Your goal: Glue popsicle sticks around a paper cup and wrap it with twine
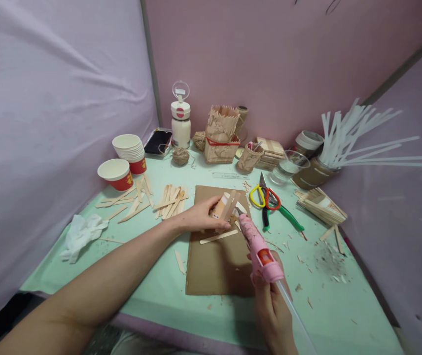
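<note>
One left hand (200, 215) grips a small cup (219, 206); the right hand (270, 304) aims a pink glue gun (256, 241)

At the far left of a pale green table (159, 296), a crumpled white cloth (83, 235) lies near red-and-white paper bowls (124, 182). Moving right, loose wooden sticks (134, 215) are scattered beside a neater stick pile (172, 201).

Near the middle, the left hand's fingers curl around the cup, holding it over a brown cardboard sheet (214, 276). Flat sticks run along the cup's side. One loose stick (218, 237) lies on the cardboard, just below that hand.

Next, the right hand is wrapped around the gun's handle, with the nozzle pointing up and left, close to the cup. The view is too crowded there to say whether the tip touches or the trigger is pressed.

For good gluing, I would keep the left fingertips clear of the hot nozzle, hold the cup firmly, draw one thin, even line of glue, and press each stick flush with its neighbour before the glue sets.

Farther right lie cutting tools with bright handles (273, 199), then, near the table's edge, a stack of wooden strips (318, 207).
</note>
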{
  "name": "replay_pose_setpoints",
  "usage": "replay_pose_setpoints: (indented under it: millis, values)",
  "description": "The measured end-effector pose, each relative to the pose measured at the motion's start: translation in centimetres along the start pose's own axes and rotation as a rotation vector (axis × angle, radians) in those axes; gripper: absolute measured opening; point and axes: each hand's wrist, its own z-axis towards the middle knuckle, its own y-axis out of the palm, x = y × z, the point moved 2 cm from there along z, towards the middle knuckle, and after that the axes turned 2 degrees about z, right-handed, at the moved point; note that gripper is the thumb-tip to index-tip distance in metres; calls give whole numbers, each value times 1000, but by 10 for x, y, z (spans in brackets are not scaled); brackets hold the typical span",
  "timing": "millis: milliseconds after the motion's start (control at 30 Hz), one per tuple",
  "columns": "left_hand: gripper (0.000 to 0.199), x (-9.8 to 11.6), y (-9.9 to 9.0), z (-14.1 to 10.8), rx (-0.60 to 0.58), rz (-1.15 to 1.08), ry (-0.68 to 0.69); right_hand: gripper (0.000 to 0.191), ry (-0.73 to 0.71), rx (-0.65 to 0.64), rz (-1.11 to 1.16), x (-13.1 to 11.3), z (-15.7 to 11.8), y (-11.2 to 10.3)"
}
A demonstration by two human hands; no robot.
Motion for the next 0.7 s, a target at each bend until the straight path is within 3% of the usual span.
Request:
replay_pose_setpoints:
  millis: [700]
  values:
    - [73, 6, 0, -2, -1, 14, -10, 38, -9, -11, -12, 1, -3, 0]
